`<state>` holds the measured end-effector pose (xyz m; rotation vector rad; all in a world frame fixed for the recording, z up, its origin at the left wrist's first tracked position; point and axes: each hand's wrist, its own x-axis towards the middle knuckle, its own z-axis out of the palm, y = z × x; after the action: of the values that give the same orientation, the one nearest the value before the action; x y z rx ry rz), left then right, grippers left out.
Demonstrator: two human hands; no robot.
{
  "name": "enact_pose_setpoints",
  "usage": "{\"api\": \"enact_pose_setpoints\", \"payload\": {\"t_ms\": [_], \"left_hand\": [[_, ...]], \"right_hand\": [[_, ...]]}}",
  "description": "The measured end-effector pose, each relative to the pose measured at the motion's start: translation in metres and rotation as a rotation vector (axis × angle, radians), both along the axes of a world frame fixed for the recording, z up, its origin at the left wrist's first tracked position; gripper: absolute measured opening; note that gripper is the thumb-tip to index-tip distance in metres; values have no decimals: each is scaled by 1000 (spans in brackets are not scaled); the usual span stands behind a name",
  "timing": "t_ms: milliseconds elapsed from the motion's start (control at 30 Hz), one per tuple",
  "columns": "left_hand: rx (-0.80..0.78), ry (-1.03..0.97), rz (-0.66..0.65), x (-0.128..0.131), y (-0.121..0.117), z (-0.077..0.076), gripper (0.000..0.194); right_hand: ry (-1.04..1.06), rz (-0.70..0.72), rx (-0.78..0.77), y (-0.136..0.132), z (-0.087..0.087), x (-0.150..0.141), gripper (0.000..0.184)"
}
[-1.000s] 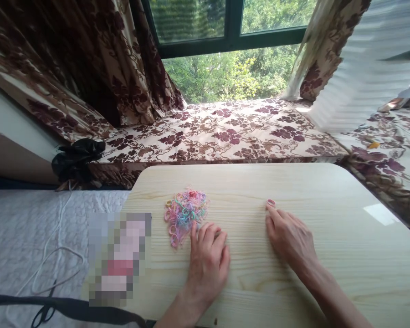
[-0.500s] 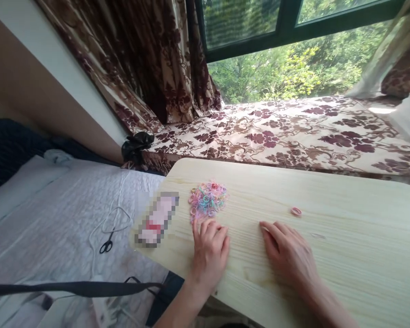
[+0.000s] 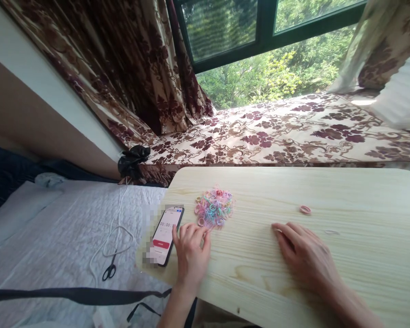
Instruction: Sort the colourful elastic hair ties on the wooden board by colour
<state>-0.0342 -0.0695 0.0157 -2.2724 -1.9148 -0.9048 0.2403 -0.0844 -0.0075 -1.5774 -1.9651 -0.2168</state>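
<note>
One band (image 3: 305, 210) sits right of the pile (image 3: 214, 208), presumably to stay distinct; left hand (image 3: 191, 250) curls loosely, right hand (image 3: 305, 255) bunches narrowly, any hold unclear.

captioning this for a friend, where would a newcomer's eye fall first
The bright heap of small colored bands on the pale table, just beyond the left hand. Next, a pink band lying apart, beyond the right hand. Then the lit phone near the table's left end.

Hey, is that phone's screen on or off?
On: the phone is lit, showing digits and a red bar.
</note>
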Motion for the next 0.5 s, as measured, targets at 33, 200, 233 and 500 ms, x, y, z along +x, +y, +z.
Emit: {"api": "enact_pose_setpoints", "payload": {"t_ms": [33, 200, 233, 500], "left_hand": [[-1, -3, 8, -1, 1, 0, 9], [-41, 11, 13, -9, 1, -4, 7], [-50, 14, 15, -10, 1, -4, 8], [-62, 17, 20, -8, 3, -6, 8]], "right_hand": [[-1, -1, -1, 0, 0, 0, 25], [-15, 1, 6, -1, 4, 0, 25], [-15, 2, 8, -1, 4, 0, 25], [-8, -2, 5, -1, 4, -2, 25]]}}
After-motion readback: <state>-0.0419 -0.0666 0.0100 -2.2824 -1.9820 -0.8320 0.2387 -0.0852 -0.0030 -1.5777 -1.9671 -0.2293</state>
